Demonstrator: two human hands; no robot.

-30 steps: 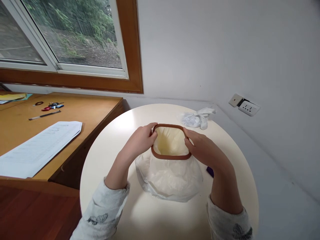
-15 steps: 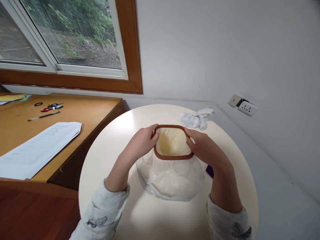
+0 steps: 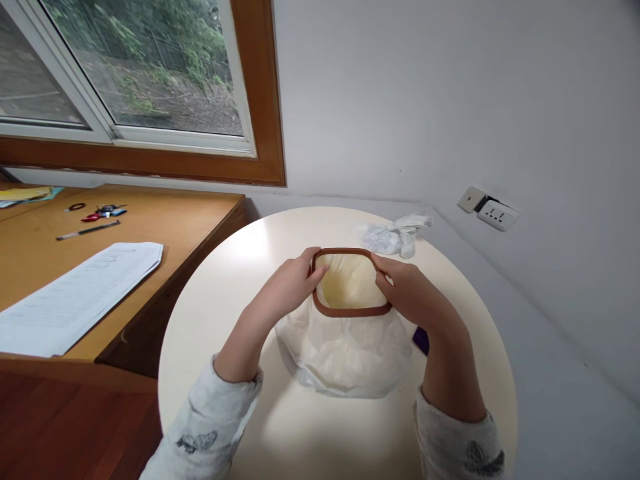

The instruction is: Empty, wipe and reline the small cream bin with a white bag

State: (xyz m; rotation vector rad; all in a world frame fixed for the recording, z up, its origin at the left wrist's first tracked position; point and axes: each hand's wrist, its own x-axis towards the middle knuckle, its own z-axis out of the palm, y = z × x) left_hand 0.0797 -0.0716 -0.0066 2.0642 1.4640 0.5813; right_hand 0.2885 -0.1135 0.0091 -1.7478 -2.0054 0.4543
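Note:
A brown rounded-rectangular rim [image 3: 353,312] sits on top of a bin lined with a whitish plastic bag [image 3: 350,360], whose lower edge flares out over the round table. My left hand [image 3: 295,283] grips the rim's left side, its thumb reaching over the inner edge. On the opposite side my right hand [image 3: 407,283] is closed on the rim, thumb inside and fingers behind. Through the opening, the pale yellowish inside of the liner shows. The bag covers the bin's outer walls, so its body is hidden.
Beyond the rim, a knotted white plastic bag [image 3: 397,235] lies on the cream round table [image 3: 210,320]. A dark purple item [image 3: 421,340] is partly behind my right forearm. Left stands a wooden desk [image 3: 200,227] with papers [image 3: 85,293], a pen [image 3: 89,231] and keys [image 3: 107,212].
Both hands and the rim have shifted very slightly to the right in view. My left thumb reaches a little further over the opening. Both grips stay on the rim.

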